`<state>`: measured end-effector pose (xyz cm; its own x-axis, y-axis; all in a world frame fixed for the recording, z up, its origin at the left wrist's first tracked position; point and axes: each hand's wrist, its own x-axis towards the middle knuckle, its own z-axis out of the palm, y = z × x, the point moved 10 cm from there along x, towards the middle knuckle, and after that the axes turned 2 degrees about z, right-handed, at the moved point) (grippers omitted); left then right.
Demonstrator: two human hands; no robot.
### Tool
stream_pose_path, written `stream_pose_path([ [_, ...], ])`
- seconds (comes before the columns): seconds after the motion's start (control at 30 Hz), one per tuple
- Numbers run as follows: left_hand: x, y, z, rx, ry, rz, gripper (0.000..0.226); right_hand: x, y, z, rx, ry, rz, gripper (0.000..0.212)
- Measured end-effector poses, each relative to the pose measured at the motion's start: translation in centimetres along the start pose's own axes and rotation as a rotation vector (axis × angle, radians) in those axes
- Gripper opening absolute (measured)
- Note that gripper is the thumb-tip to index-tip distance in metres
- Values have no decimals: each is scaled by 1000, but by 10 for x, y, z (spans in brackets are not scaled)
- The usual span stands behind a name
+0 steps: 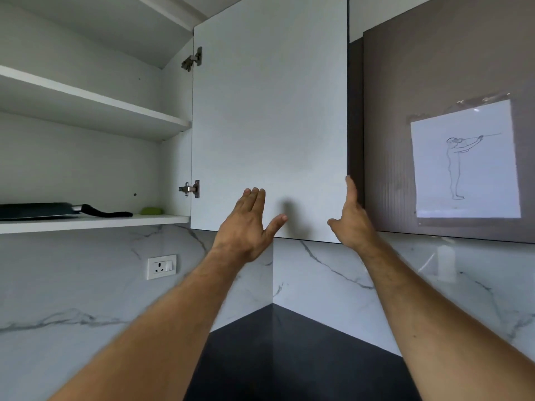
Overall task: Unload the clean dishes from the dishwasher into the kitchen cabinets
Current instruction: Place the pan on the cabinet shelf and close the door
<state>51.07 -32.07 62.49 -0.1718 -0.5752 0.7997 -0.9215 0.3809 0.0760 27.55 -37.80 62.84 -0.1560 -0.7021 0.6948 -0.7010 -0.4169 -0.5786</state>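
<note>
While no dish is in view, only the cabinet and both raised hands offer anything to read.

Right grip: right hand (pixel 351 218) spread, fingers straight along the free vertical edge of the cabinet door (pixel 269 111), thumb out toward the door's lower corner; pinching nothing; fingertips possibly behind the edge, cannot tell.

Left grip: left hand (pixel 249 224) spread and flat, fingers together, thumb splayed, over the door's lower face; touching or just short of it, cannot tell.

Task's thing: no dishes and no dishwasher in the frame; presumably below or behind the view.

Key relation: door's long axis upright, hinges (pixel 191 189) on its left side, free edge at the right hand; right hand nearer that edge, so likely the one to swing the door; which way, not shown.

Open room: cabinet (pixel 86 157) open to the left; middle shelf (pixel 95 104) bare in its visible part; lower shelf (pixel 95 222) carrying a dark flat pan (pixel 37 210) with its handle pointing right and a small green object (pixel 151 210) near the side wall.

Edges: brown panel (pixel 434 82) with a taped sketch (pixel 466 160) just right of the door edge, leaving little room there; dark counter (pixel 289 357) well below.
</note>
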Motion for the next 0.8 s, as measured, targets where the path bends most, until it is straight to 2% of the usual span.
stream_pose_path([
  [0.1, -9, -5, 14, 48, -68, -25, 89, 0, 16, 1, 70, 94, 103, 93],
  [0.2, -16, -15, 25, 60, -107, -63, 94, 2, 22, 0, 32, 151, 143, 54],
  [0.23, -18, -17, 27, 64, -111, -72, 94, 1, 22, 0, 28, 161, 142, 47],
  [0.5, -22, -6, 10, 67, -97, -42, 92, -38, -11, 1, 40, 230, 153, 63],
  [0.8, -49, -8, -56, 53, -20, 32, 90, -96, -72, 4, 48, 288, 140, 68],
])
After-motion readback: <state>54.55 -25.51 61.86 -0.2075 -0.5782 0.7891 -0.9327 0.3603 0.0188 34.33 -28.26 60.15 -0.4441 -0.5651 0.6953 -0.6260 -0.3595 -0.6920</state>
